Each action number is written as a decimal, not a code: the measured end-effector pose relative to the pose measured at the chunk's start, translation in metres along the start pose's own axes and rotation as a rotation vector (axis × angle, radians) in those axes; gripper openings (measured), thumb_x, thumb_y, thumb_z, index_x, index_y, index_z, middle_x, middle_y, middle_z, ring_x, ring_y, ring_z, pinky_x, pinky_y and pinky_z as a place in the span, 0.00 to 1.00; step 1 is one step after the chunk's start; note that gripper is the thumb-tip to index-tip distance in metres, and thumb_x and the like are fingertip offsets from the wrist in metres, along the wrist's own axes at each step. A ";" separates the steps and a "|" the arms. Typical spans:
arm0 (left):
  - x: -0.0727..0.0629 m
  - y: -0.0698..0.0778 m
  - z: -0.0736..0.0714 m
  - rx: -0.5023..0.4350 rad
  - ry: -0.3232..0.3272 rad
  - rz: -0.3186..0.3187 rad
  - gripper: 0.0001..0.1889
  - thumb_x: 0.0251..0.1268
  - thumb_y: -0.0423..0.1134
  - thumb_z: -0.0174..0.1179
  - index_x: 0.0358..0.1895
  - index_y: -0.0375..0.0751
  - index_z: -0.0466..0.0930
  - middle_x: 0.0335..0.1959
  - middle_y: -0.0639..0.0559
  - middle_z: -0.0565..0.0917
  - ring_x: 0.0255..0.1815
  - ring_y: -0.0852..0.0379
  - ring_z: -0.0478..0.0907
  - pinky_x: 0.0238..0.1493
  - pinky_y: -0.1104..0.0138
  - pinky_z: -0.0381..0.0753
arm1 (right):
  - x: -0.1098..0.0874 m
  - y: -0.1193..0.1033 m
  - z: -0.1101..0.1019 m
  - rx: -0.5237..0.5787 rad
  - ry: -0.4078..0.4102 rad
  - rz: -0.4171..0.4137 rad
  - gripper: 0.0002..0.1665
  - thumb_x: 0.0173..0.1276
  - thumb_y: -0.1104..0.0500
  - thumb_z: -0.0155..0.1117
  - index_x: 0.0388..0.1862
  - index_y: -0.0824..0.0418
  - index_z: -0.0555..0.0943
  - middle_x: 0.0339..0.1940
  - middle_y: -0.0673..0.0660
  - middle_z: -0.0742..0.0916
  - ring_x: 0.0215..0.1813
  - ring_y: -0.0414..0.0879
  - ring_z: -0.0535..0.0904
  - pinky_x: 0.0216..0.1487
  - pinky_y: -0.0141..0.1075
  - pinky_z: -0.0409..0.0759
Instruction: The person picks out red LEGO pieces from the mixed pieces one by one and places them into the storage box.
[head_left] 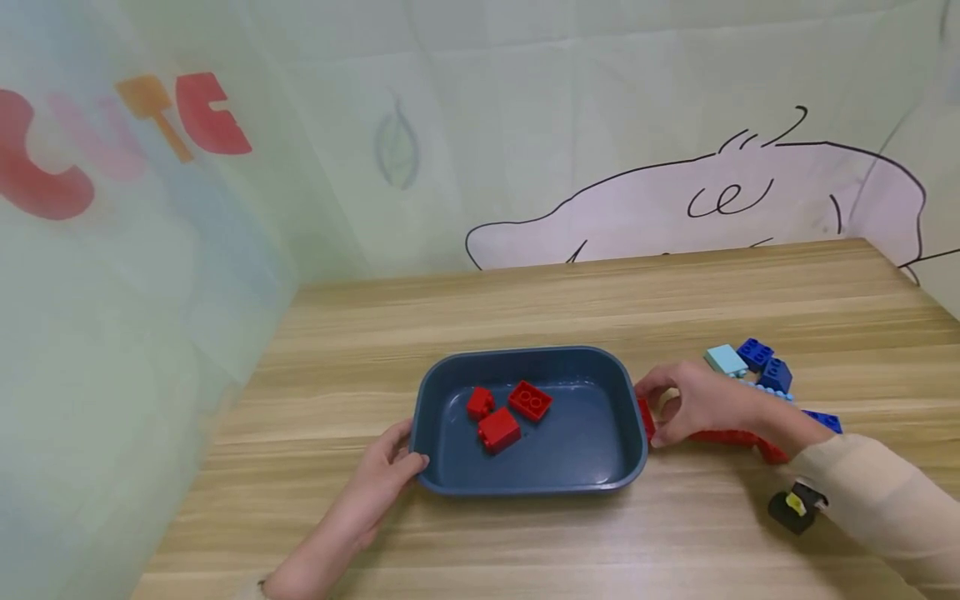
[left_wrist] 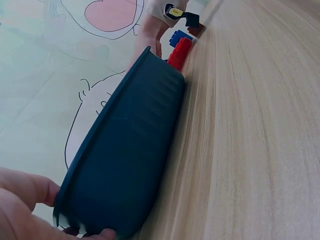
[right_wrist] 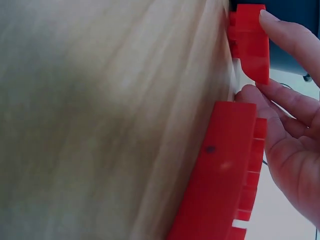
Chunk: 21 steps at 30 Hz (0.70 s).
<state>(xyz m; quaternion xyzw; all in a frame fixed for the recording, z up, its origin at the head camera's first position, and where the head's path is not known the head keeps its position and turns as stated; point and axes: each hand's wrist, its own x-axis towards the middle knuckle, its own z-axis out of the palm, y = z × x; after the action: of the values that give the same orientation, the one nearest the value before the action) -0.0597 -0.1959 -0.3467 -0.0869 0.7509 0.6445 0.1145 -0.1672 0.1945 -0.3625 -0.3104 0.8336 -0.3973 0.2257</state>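
My left hand (head_left: 382, 462) grips the left end of a dark blue tray (head_left: 525, 490), thumb over the rim. Three red toy bricks (head_left: 499, 430) lie inside it. Just outside the tray's right wall, my right hand (head_left: 693, 404) pinches a small red brick (head_left: 645, 418) between thumb and fingers. In the right wrist view this red brick (right_wrist: 254, 42) has a curved end and sits by the tabletop, close against the tray. A long red brick piece (right_wrist: 215, 170) with studs lies beside the right hand, partly hidden under the forearm in the head view.
Beyond the right forearm are a light blue brick (head_left: 725, 359), dark blue bricks (head_left: 755, 353) and a blue brick (head_left: 823, 420). A black wrist device (head_left: 795, 507) hangs by the right sleeve. A printed cloth (head_left: 375, 217) borders the wooden table (head_left: 330, 367) at the back and left.
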 end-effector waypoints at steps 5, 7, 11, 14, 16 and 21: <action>0.000 0.000 0.000 -0.001 0.001 0.002 0.29 0.59 0.23 0.45 0.66 0.22 0.54 0.60 0.28 0.67 0.56 0.43 0.72 0.55 0.55 0.75 | -0.001 0.001 0.003 0.017 0.012 -0.001 0.35 0.48 0.58 0.75 0.53 0.71 0.74 0.47 0.59 0.80 0.41 0.46 0.80 0.41 0.32 0.82; 0.000 0.000 0.000 -0.001 0.001 0.005 0.29 0.59 0.23 0.46 0.65 0.22 0.54 0.59 0.28 0.68 0.56 0.43 0.72 0.55 0.55 0.75 | -0.001 0.003 0.004 0.018 0.018 -0.008 0.34 0.48 0.58 0.74 0.53 0.70 0.75 0.47 0.59 0.80 0.43 0.47 0.79 0.42 0.32 0.81; 0.000 0.000 0.000 0.001 0.001 0.011 0.29 0.59 0.24 0.46 0.65 0.22 0.54 0.60 0.28 0.68 0.56 0.43 0.72 0.55 0.55 0.75 | 0.000 0.005 0.006 0.029 0.037 -0.013 0.32 0.49 0.58 0.74 0.53 0.68 0.76 0.49 0.58 0.81 0.47 0.50 0.77 0.45 0.33 0.81; 0.001 -0.001 0.000 0.001 0.001 0.016 0.29 0.59 0.24 0.46 0.65 0.21 0.54 0.60 0.28 0.67 0.57 0.43 0.72 0.55 0.54 0.74 | 0.000 0.007 0.006 0.069 0.042 -0.008 0.32 0.50 0.60 0.73 0.54 0.69 0.76 0.50 0.60 0.81 0.49 0.52 0.77 0.46 0.35 0.81; 0.001 -0.001 0.000 0.004 0.002 0.018 0.29 0.59 0.24 0.46 0.65 0.21 0.54 0.60 0.28 0.67 0.57 0.42 0.71 0.55 0.54 0.74 | 0.000 0.008 0.005 0.106 0.042 0.004 0.33 0.51 0.61 0.72 0.56 0.70 0.75 0.52 0.62 0.80 0.51 0.54 0.77 0.47 0.35 0.81; 0.001 -0.002 0.000 0.010 0.002 0.018 0.29 0.59 0.24 0.46 0.65 0.21 0.54 0.60 0.28 0.67 0.58 0.41 0.71 0.56 0.53 0.73 | -0.002 0.007 0.000 0.176 0.051 0.031 0.35 0.52 0.62 0.71 0.60 0.70 0.73 0.57 0.66 0.78 0.54 0.59 0.76 0.47 0.36 0.81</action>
<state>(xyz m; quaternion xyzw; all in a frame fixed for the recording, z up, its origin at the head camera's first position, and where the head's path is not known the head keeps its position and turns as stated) -0.0597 -0.1964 -0.3486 -0.0803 0.7550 0.6417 0.1081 -0.1679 0.1998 -0.3680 -0.2662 0.8058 -0.4730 0.2371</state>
